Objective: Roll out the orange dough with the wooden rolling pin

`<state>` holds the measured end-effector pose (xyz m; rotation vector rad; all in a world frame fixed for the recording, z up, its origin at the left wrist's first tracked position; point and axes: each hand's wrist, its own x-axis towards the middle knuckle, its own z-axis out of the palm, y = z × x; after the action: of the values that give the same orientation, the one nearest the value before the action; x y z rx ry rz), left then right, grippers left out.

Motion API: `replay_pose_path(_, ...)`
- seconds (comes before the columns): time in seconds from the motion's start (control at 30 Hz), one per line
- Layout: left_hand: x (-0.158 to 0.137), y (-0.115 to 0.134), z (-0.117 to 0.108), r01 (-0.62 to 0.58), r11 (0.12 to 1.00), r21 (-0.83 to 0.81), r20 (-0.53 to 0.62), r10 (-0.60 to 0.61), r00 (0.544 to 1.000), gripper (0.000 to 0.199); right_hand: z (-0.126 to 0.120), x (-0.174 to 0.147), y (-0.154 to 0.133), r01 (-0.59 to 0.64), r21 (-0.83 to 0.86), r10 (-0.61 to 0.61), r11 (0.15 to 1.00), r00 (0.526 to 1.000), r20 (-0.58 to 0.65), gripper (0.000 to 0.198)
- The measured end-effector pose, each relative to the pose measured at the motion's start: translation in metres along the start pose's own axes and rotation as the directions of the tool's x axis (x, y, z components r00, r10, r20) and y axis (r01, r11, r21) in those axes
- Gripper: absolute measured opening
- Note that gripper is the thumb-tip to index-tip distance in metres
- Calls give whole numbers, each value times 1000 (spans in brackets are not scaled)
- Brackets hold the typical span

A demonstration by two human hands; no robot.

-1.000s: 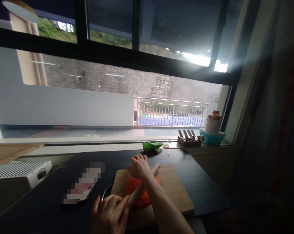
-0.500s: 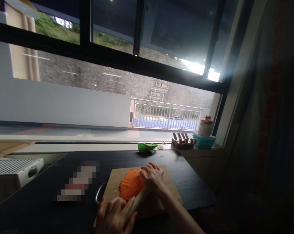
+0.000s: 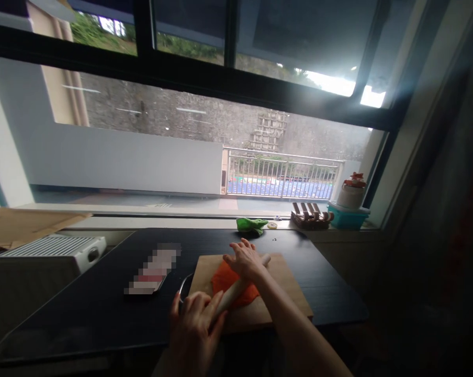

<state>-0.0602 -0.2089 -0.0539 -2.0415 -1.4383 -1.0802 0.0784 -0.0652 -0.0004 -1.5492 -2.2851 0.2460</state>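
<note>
A pale rolling pin (image 3: 234,294) lies slantwise across a flat sheet of orange dough (image 3: 225,276) on a wooden board (image 3: 287,293). Dough shows on both sides of the pin. At the pin's near end, my left hand (image 3: 197,319) is closed around it, the thumb on one side and the fingers on the other. Farther along, my right hand (image 3: 245,260) rests its palm on the pin with the fingers stretched out and spread. Part of the dough is hidden under the pin and this hand.
A dark table (image 3: 103,309) carries the board. On its left lies a blurred-out flat item (image 3: 158,269); a metal loop (image 3: 184,287) shows beside the board. A green cloth (image 3: 251,225), a brown rack (image 3: 311,217) and a teal box (image 3: 348,215) sit near the window.
The rolling pin has moved leftward, from the dough's right edge to across its middle, with both hands on it. The camera view has shifted too.
</note>
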Motion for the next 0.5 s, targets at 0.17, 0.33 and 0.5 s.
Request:
replay_pose_path(0.17,-2,20,-6,-31,999,-33,18,31,999,40,-13,-44,19,-47,-5,47,999,999,-3,46)
replay_pose_path(0.33,-1,16,-2,-3,1000,-30,-12,3,1000,29,-11,-34,14,-80,-41,80,996,997,1,47)
replay_pose_path(0.5,3,-2,-2,83,996,-8,21,-83,996,24,1,12,-9,-28,-45,29,999,999,34,52)
